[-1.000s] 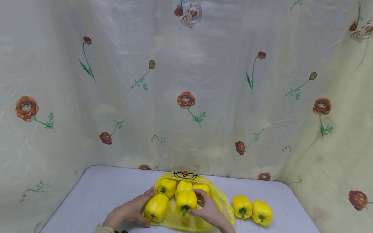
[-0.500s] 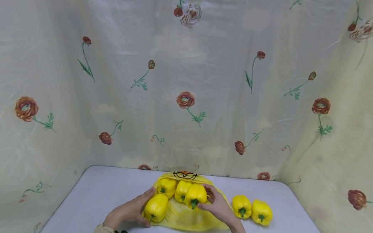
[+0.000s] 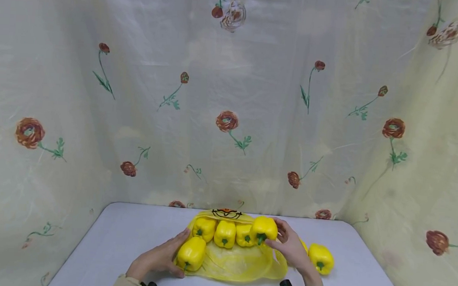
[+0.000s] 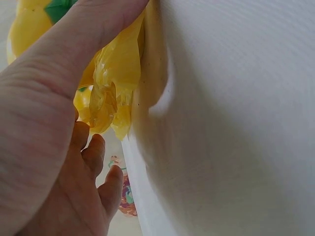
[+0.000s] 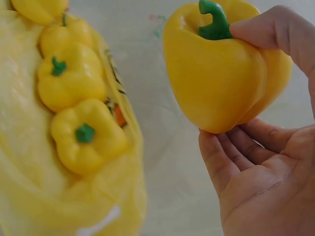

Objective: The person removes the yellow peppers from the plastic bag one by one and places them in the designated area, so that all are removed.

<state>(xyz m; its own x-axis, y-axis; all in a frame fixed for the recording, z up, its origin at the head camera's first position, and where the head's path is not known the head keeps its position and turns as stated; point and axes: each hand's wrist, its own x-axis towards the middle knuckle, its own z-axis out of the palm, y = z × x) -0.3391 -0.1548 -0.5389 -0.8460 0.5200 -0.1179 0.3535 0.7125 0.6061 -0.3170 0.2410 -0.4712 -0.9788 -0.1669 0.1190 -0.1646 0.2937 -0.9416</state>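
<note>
In the head view, my right hand (image 3: 291, 247) holds a yellow bell pepper (image 3: 264, 230) by its side, over the right end of a yellow plastic bag (image 3: 241, 266). The right wrist view shows the thumb near the green stem of this pepper (image 5: 221, 73) and the fingertips under its far side. My left hand (image 3: 161, 254) rests at the bag's left edge, fingers fairly straight, beside a front bell pepper (image 3: 191, 253). Three bell peppers stand in a row along the bag's mouth: left (image 3: 204, 229), middle (image 3: 225, 234) and right (image 3: 245, 235).
Right of the bag, a bell pepper (image 3: 321, 259) lies on the white table (image 3: 129, 228). Another one (image 3: 304, 246) beside it is mostly hidden by my right hand. A flowered curtain (image 3: 228, 160) encloses the back and sides.
My right hand has carried its bell pepper rightward and upward across the bag, uncovering the right pepper in the row and covering one of the loose peppers. The left hand has stayed in place.
</note>
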